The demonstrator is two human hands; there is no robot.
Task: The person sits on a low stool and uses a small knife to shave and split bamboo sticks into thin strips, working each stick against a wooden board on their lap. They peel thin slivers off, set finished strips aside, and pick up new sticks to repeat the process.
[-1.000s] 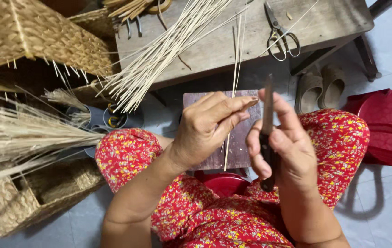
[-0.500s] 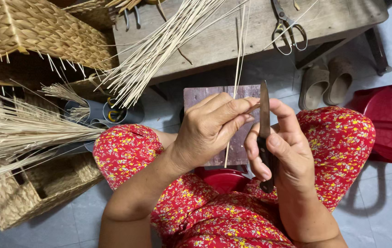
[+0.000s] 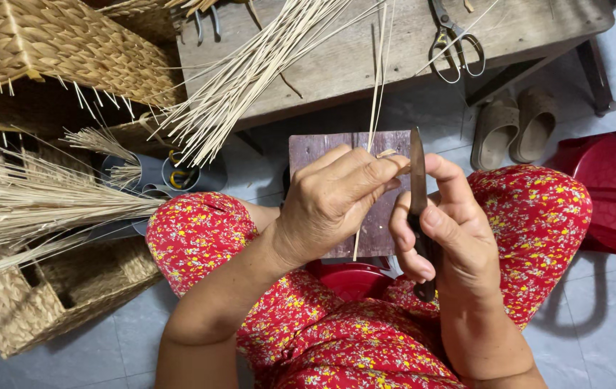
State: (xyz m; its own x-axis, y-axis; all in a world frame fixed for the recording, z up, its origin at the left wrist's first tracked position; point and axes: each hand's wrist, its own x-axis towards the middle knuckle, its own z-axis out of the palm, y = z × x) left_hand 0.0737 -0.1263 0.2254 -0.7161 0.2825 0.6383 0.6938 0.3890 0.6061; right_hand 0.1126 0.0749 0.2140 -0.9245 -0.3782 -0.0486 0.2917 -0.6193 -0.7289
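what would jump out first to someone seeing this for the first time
At the centre, the left hand pinches a thin pale reed strip against the blade of a knife held upright in the right hand, above a lap in bright red flowered cloth. Behind them a fan of pale reeds spills over a wooden bench, with woven baskets at the left.

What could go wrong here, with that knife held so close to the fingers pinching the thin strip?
The knife blade stands upright right beside the left hand, whose fingers pinch the thin cane strip; a slip could nick them. The right hand thumb also lies along the blade. The strip is very slender, so it might split unevenly or snap.
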